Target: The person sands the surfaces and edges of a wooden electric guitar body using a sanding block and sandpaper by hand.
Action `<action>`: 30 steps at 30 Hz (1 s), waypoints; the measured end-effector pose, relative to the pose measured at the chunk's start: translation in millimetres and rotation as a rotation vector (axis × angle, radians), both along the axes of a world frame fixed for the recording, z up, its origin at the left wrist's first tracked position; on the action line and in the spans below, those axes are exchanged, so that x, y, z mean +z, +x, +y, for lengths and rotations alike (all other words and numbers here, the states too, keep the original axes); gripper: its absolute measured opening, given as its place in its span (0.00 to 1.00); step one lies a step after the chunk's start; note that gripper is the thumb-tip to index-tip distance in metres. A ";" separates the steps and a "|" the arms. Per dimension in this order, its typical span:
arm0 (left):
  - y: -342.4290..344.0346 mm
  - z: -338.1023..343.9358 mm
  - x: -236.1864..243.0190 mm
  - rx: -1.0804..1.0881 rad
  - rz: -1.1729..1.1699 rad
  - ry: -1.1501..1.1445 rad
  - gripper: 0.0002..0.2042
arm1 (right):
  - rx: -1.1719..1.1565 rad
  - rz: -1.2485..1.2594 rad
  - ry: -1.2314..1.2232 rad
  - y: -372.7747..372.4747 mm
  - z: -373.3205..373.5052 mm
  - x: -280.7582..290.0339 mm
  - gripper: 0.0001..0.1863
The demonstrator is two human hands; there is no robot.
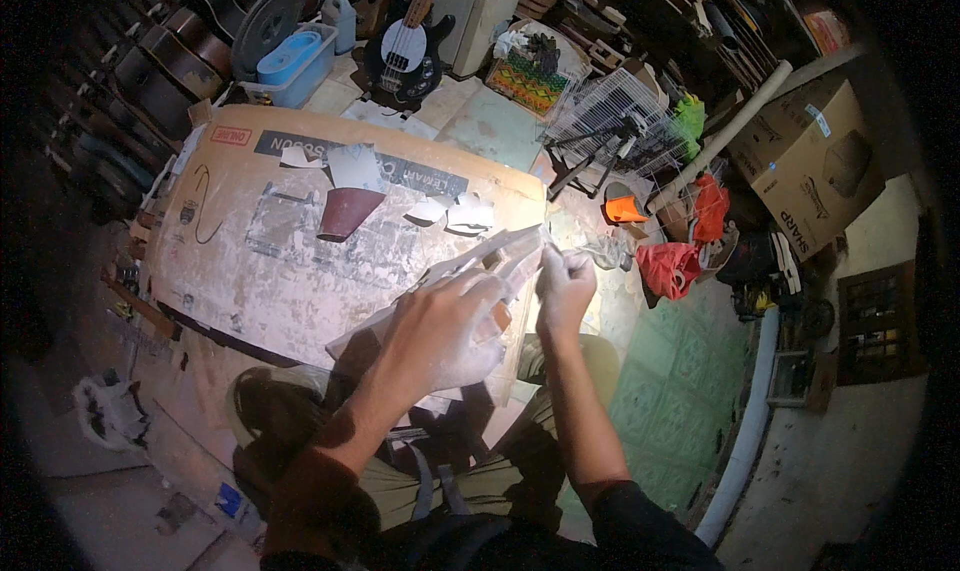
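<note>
My left hand (445,336), coated in white dust, grips a long, pale, dust-covered piece (515,249) with flat sides and a narrow far end. Its exact kind cannot be made out, and part of it is hidden behind the fingers. At that far end my right hand (566,283) is closed, fingertips pinched against the tip; whatever they pinch is hidden. Beyond both hands, a dark red piece of sandpaper (350,214) lies on a dusty cardboard sheet (270,281). Torn pale scraps (357,166) lie around it, with a curled white scrap (470,214) closer to my hands.
Several guitar bodies (155,71) line the left back. A dark bass guitar (405,56) stands behind the cardboard, near a blue tub (290,66). To the right are a wire rack (610,121), red cloth (668,268), a large cardboard box (810,161) and a long pale pipe (740,421).
</note>
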State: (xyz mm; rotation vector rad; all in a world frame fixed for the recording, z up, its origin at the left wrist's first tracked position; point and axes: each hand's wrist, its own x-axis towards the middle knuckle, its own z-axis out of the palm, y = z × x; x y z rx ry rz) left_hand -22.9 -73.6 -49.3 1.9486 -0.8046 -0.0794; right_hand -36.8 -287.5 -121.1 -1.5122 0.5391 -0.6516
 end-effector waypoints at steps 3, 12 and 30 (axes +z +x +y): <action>1.4 5.8 1.7 0.017 -0.014 0.038 0.21 | 0.116 0.004 0.062 -12.1 32.7 5.0 0.14; 3.6 3.1 2.1 0.018 -0.031 0.021 0.22 | 0.051 0.063 0.004 6.4 10.2 7.7 0.15; -7.3 -4.0 1.9 -0.031 0.008 0.051 0.23 | 0.008 0.131 -0.009 5.3 -0.2 20.6 0.19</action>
